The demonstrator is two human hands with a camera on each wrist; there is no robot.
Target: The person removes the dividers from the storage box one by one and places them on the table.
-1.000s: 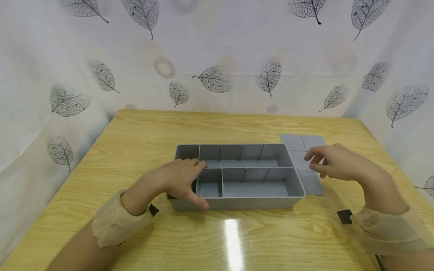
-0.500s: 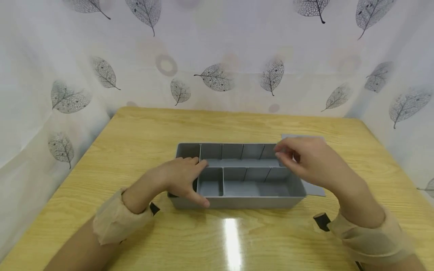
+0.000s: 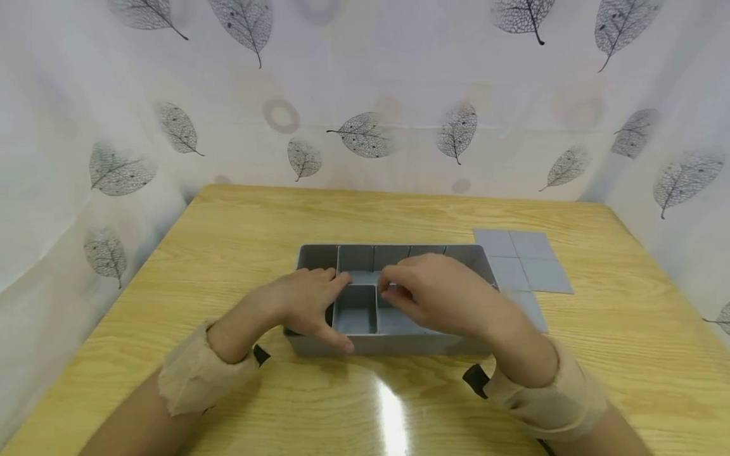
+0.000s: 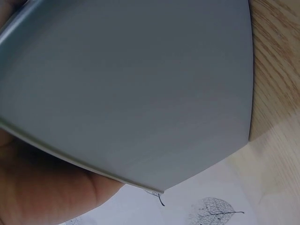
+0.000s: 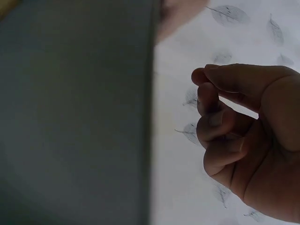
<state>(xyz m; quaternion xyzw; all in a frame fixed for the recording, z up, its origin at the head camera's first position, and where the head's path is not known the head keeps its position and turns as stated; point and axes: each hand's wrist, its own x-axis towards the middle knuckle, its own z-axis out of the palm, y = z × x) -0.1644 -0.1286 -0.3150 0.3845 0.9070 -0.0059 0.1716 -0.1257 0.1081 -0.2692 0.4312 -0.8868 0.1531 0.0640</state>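
The yellowish wood-grain worktop (image 3: 256, 228) carries a grey compartmented organizer box (image 3: 393, 346), set lengthwise across its middle. Just beside the box's right end, flat grey panels (image 3: 545, 275) lie in a patch. A bright streak of light (image 3: 391, 411) gleams on the surface in front.

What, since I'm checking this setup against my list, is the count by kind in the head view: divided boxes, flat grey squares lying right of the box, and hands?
Divided box: 1
Flat grey squares: 5 outlined; any stacked beneath can't be seen
Hands: 2 (left hand, right hand)
Total: 8
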